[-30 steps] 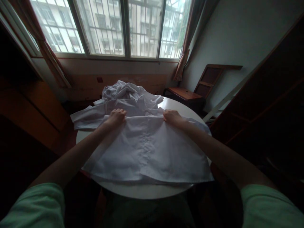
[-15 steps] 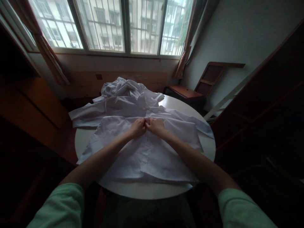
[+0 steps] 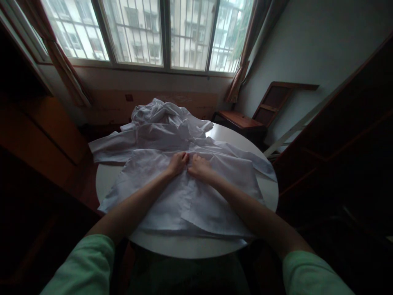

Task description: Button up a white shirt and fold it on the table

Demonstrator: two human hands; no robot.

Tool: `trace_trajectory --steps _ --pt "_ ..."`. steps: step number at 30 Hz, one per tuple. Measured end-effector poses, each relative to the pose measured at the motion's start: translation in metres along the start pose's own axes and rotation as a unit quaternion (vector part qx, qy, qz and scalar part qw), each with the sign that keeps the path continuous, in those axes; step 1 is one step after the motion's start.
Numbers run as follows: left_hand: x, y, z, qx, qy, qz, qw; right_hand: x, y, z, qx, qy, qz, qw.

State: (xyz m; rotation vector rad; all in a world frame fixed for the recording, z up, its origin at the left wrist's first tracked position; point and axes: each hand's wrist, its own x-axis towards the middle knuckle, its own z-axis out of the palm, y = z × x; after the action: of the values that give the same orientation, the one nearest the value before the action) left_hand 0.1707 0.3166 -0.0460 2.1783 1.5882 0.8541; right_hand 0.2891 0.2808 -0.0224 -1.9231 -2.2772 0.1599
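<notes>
A white long-sleeved shirt lies spread over the round table, its hem toward me and its front opening running down the middle. My left hand is closed on the cloth just left of that opening. Close beside it, my right hand has its fingers curled onto the fabric on the right side. The fingertips of both hands are partly hidden, and I cannot make out a button between them. One sleeve reaches out to the left, the other to the right.
More white cloth is heaped at the far side of the white round table. A wooden chair stands beyond it at the right. Behind is a barred window with curtains. Dark furniture flanks the right.
My right hand has shifted slightly toward me, opening a small gap between the two hands. The left hand stays nearly in place, and the shirt lies almost the same.
</notes>
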Motion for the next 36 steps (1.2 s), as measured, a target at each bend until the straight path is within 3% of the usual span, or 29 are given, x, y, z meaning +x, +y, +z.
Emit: trace_trajectory --steps 2,7,11,19,26,30,36 --pt "-0.004 -0.002 0.001 -0.028 0.017 0.021 0.999 -0.003 0.002 0.005 -0.003 0.035 0.005 0.999" --pt "-0.006 -0.010 -0.002 -0.081 -0.051 0.061 0.994 0.001 0.017 0.018 0.076 0.115 0.001 0.991" --pt "-0.002 -0.012 -0.004 -0.072 -0.060 0.072 0.993 0.008 0.025 0.020 0.147 0.145 -0.012 0.978" --pt "-0.009 -0.005 -0.008 -0.089 -0.048 0.058 0.993 0.014 0.033 0.012 0.224 0.102 -0.020 0.969" --pt "-0.006 -0.006 -0.009 -0.162 -0.022 0.007 0.986 0.020 0.037 0.015 0.357 0.056 -0.008 0.933" --pt "-0.003 -0.009 -0.007 -0.231 -0.032 -0.030 0.972 0.022 0.030 0.009 0.388 0.081 0.009 0.918" --pt "-0.004 -0.008 -0.004 -0.232 -0.019 -0.006 0.973 0.019 0.013 0.002 0.339 0.119 -0.052 0.932"
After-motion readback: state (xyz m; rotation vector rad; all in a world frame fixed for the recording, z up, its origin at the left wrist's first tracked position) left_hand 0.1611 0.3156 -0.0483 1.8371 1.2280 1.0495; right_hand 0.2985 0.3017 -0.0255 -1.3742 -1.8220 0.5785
